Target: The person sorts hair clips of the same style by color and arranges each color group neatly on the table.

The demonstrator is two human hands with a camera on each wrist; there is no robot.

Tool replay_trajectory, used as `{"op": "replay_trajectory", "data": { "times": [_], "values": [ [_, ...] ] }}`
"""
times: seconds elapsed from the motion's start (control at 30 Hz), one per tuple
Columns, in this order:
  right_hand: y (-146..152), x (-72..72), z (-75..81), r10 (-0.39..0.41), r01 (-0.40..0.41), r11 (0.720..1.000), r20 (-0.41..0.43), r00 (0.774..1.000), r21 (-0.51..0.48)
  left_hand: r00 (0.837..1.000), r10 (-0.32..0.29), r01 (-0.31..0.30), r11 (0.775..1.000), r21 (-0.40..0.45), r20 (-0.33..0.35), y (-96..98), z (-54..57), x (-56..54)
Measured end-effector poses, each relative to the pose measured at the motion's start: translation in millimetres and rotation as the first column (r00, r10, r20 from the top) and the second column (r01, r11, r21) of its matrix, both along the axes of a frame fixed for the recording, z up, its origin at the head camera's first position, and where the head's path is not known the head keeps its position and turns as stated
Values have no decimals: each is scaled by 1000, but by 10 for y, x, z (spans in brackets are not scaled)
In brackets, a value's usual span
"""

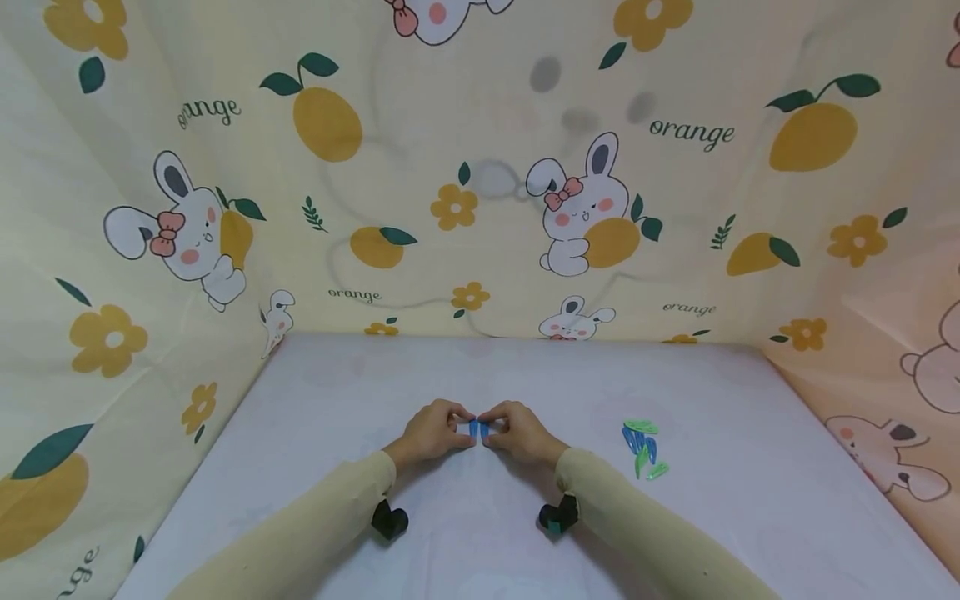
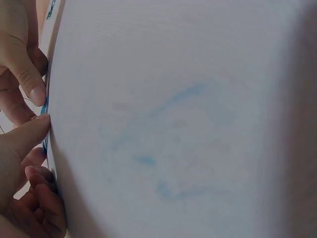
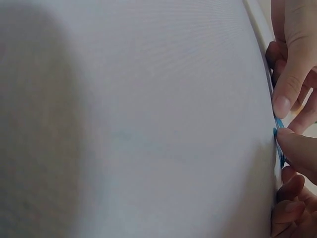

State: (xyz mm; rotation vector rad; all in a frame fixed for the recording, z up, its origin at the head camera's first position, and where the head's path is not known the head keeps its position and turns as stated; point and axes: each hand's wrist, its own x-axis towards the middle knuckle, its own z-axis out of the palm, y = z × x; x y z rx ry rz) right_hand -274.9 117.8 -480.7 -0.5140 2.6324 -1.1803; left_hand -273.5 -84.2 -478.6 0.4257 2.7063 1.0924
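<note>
Over the middle of the table, my left hand (image 1: 432,432) pinches a small blue hair clip (image 1: 473,428) between thumb and index finger. Facing it, my right hand (image 1: 522,432) pinches a second blue hair clip (image 1: 484,430) the same way. Both clips stand roughly upright, side by side, with a narrow gap between them in the head view. Only thin blue edges of the clips (image 3: 281,151) show between the fingertips in the right wrist view. The left wrist view shows both hands at its left edge, with the clips mostly hidden by fingers.
To the right of my hands lies a loose pile of several blue and green hair clips (image 1: 640,442). A white cloth (image 1: 337,379) covers the table. Patterned curtains (image 1: 420,125) with rabbits and oranges stand behind and at both sides.
</note>
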Motion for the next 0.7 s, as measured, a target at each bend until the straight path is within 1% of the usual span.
{"op": "replay_trajectory", "data": {
  "times": [0.1,0.23,0.43,0.53,0.7],
  "values": [
    [5,-4,30,2,-2,1000,17,1000,-7,1000,3,-3,1000,-3,-1,-3,13,-7],
    [47,-7,68,8,-6,999,59,998,-41,1000,8,-8,1000,2,6,0,31,-5],
    [149,-11,133,51,-40,993,97,994,-114,1000,6,-6,1000,12,20,5,43,11],
    [206,-9,186,66,-53,989,89,994,-136,1000,8,-9,1000,9,29,6,37,16],
    [298,-1,316,64,-58,991,44,997,-125,999,12,-12,1000,10,40,3,27,12]
  ]
}}
